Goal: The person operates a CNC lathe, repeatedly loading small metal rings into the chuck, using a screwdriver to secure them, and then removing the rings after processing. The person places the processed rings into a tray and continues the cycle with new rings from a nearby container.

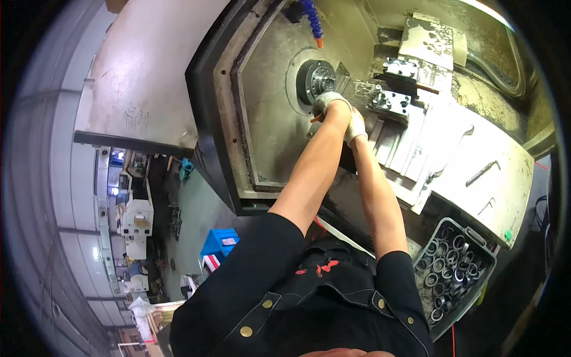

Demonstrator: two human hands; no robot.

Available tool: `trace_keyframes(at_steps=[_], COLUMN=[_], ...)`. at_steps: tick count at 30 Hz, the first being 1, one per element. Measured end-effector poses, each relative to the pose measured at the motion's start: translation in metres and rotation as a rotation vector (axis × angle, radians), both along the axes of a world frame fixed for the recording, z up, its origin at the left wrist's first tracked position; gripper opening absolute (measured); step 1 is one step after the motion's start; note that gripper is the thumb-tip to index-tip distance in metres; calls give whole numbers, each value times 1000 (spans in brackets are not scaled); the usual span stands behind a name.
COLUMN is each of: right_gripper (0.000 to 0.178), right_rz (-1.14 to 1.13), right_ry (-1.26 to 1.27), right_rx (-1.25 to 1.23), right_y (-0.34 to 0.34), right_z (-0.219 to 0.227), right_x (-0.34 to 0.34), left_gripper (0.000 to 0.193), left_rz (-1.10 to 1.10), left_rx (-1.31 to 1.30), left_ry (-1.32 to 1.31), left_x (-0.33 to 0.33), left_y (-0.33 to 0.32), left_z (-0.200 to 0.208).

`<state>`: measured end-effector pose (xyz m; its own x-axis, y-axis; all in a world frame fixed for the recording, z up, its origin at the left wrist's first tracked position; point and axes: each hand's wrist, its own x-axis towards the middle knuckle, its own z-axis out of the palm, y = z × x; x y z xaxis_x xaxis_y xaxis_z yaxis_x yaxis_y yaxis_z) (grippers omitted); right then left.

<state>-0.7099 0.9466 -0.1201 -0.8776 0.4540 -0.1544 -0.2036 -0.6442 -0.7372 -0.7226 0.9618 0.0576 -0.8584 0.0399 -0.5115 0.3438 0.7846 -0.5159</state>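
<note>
Inside a lathe, my left hand, in a pale work glove, is curled just below the round dark chuck. A short orange-brown end pokes out beside its fingers; what it belongs to I cannot tell. Close against it on the right is my right hand, also gloved, with its fingers mostly hidden behind the left hand and wrist. Whether a workpiece sits between the hands and the chuck is not visible. To the right of the hands stands a metal tool block with bolts.
A blue coolant hose with an orange nozzle hangs above the chuck. Behind the near block is a second tool block. A hex key and a wrench lie on the white cover. A grey crate holds several metal rings.
</note>
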Motion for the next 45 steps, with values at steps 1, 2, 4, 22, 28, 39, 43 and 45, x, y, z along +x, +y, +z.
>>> trace_keyframes(at_steps=[1, 2, 4, 22, 28, 39, 43, 45], right_gripper=[66, 64, 62, 42, 35, 37, 44, 45], right_rz=[16, 21, 24, -35, 1, 41, 6, 18], right_ry=[-31, -56, -108, -145, -138, -194, -226, -247], right_rx=[-258, -221, -147, -421, -442, -277, -358, -327], right_y=[-17, -17, -12, -23, -19, -13, -18, -19], right_z=[17, 20, 22, 43, 54, 59, 68, 72], right_x=[10, 13, 20, 51, 70, 75, 80, 84], left_gripper=[31, 30, 29, 39, 35, 38, 39, 40], left_rz=[69, 30, -56, -135, -145, -85, -138, -157], left_rx=[-45, -59, -87, 42, 74, 107, 84, 46], left_ry=[-70, -57, -36, 122, 155, 189, 175, 118], left_x=[1, 7, 17, 16, 29, 33, 24, 20], left_y=[-14, -9, -1, -8, -8, -8, -15, -17], left_z=[3, 7, 13, -14, -12, -2, -11, -14])
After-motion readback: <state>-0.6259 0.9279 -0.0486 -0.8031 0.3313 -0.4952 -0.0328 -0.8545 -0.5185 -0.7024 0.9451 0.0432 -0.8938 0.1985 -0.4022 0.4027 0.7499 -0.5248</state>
